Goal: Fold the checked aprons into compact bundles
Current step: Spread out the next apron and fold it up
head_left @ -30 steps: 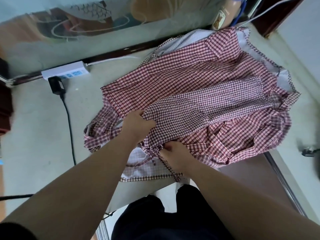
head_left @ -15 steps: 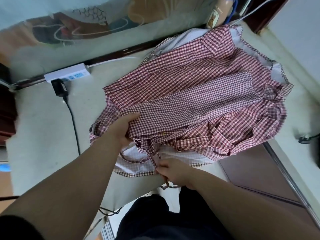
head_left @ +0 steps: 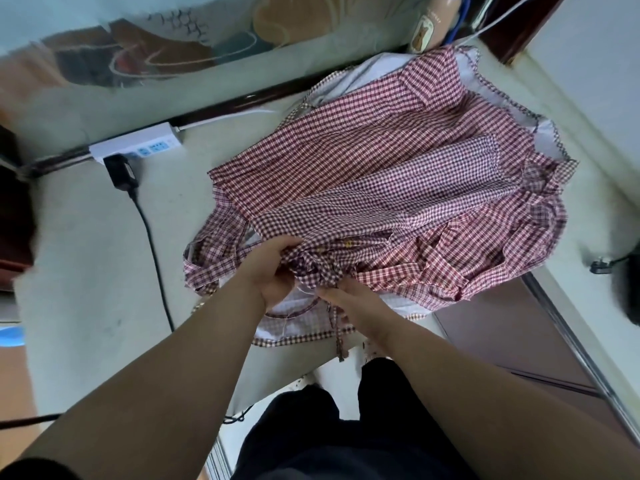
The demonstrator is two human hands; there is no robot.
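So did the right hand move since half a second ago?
Yes. The right hand has moved away from the near edge of the table, farther in, and now meets the left hand in the bunched checked apron.

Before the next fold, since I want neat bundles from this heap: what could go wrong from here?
The left hand and the right hand both grip bunched cloth at the near edge of the aprons; pulling may drag the overlapping layers along. A loose tie hangs over the table edge and could snag or stay outside the bundle. Swung cloth might catch the plug in the power strip.
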